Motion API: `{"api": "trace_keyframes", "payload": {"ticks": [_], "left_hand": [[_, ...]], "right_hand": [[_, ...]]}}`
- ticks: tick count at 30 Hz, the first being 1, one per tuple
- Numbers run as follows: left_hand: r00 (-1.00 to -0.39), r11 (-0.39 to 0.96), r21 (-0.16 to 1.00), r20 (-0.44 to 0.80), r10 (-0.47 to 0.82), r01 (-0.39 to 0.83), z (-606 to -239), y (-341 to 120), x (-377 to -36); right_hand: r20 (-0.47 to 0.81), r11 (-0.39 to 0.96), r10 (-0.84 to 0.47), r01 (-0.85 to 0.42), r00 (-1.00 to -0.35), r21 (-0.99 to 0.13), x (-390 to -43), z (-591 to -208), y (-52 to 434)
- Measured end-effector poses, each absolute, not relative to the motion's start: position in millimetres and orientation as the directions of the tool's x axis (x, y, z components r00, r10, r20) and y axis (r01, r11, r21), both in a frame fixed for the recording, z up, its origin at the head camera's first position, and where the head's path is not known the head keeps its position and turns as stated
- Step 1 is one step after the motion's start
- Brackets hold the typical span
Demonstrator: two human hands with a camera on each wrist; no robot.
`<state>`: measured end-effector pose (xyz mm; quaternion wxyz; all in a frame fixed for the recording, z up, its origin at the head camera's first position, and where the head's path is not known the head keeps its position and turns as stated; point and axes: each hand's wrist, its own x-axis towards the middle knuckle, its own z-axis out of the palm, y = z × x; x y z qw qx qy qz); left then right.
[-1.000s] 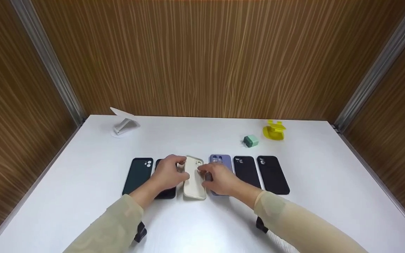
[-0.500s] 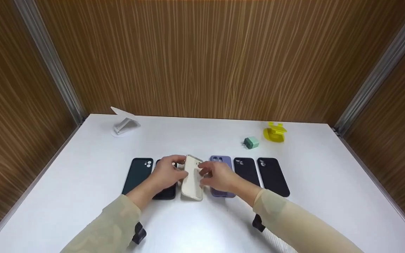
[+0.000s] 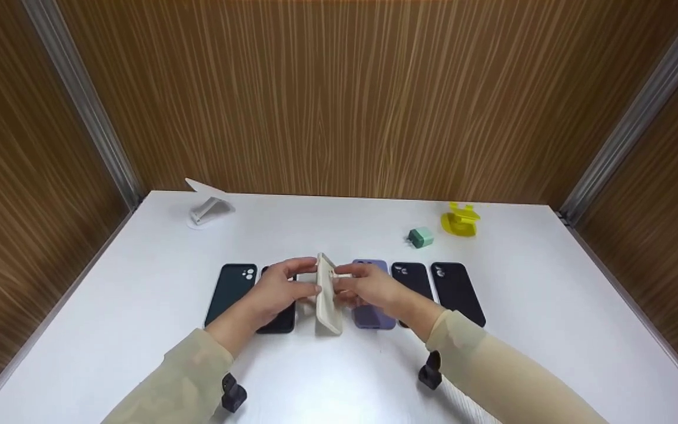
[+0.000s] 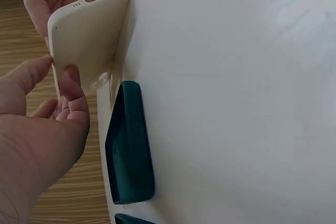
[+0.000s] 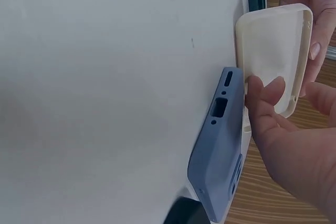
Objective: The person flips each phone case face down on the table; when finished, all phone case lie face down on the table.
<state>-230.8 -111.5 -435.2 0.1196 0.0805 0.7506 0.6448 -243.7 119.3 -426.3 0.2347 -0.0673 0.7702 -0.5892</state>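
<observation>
I pinch the cream case (image 3: 326,294) between my left hand (image 3: 277,291) and right hand (image 3: 371,288), tilted on its long edge between them; I'd keep both grips even while turning it.

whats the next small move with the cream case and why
Probably tip it on over toward the purple case. Both hands, left hand and right hand, pinch the cream case, which stands on its long edge in the gap between the black case and the purple one, its hollow side facing right.
</observation>
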Motion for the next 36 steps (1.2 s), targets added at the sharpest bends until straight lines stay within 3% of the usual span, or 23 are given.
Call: {"api": "trace_keyframes", "payload": {"ticks": [13, 36], "left_hand": [[-0.922, 0.058, 0.998, -0.052, 0.383, -0.032, -440, -105, -230], [-0.887, 0.119, 0.993, -0.072, 0.456, -0.019, -442, -101, -228]], "right_hand": [[-0.292, 0.177, -0.421, 0.238, -0.859, -0.955, -243, -423, 123], [-0.248, 0.168, -0.401, 0.195, -0.882, -0.966, -241, -424, 125]]}}
